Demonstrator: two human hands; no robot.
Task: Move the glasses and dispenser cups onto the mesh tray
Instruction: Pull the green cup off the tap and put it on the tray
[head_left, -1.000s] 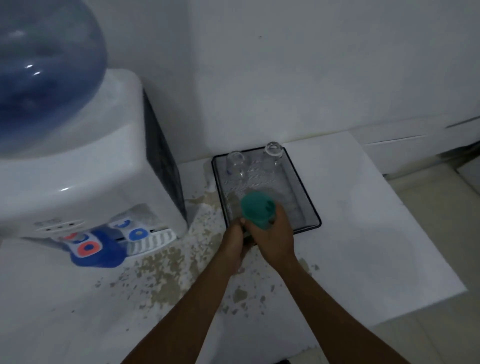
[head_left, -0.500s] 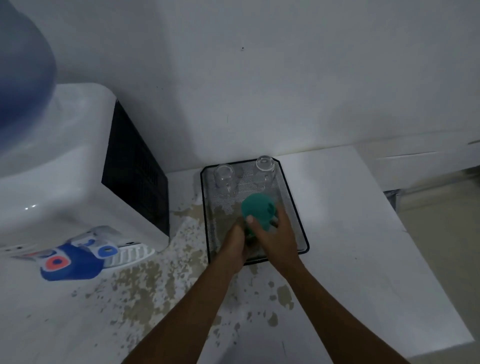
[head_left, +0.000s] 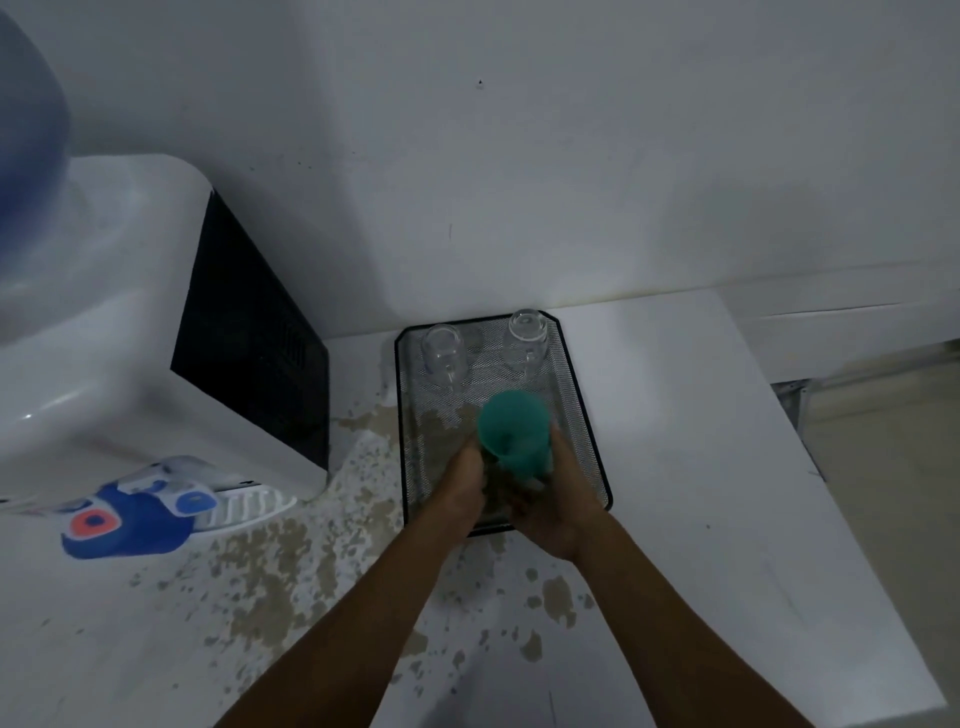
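On mesh tray (head_left: 582, 415), head view: green cup (head_left: 514, 434) held over near half, right hand (head_left: 558, 506) wrapped around its right side. Left hand (head_left: 460, 491) curled against cup's left base; exact grip cannot be told. Compared with a second ago, cup is carried further over tray, from near rim toward middle; placement judged close. Two clear glasses (head_left: 441, 351) already upright at far end. Open mesh left between glasses and cup. Water dispenser (head_left: 156, 322) well left; table edge (head_left: 831, 493) right.
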